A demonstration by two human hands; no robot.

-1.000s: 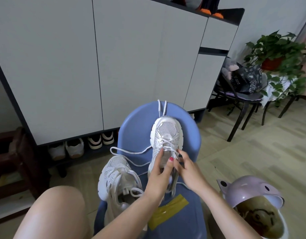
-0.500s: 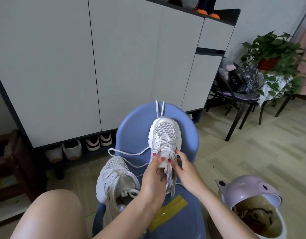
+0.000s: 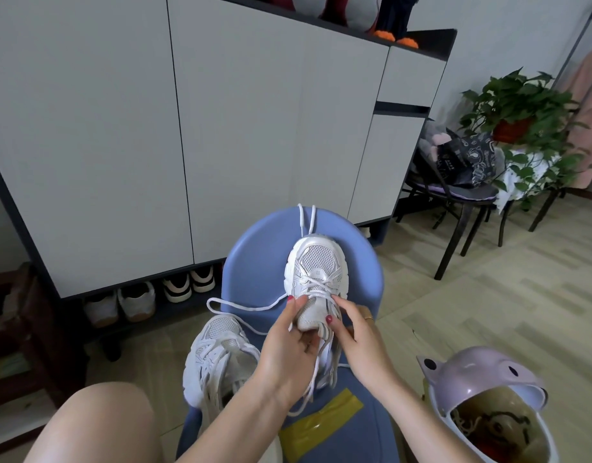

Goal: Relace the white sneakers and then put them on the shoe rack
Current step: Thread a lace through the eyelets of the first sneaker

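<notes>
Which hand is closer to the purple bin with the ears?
The right hand. It sits on the near side of the sneaker, toward the purple bin. The left hand is farther, on the sneaker's other side.

Both forearms reaching forward and converging, left hand (image 3: 288, 342) palm turned inward, fingers curled, thumb and fingertips pinching at the front, right hand (image 3: 351, 332) opposite it, fingers bent, thumb tip meeting the same spot, bare knee (image 3: 101, 426) lower left
</notes>
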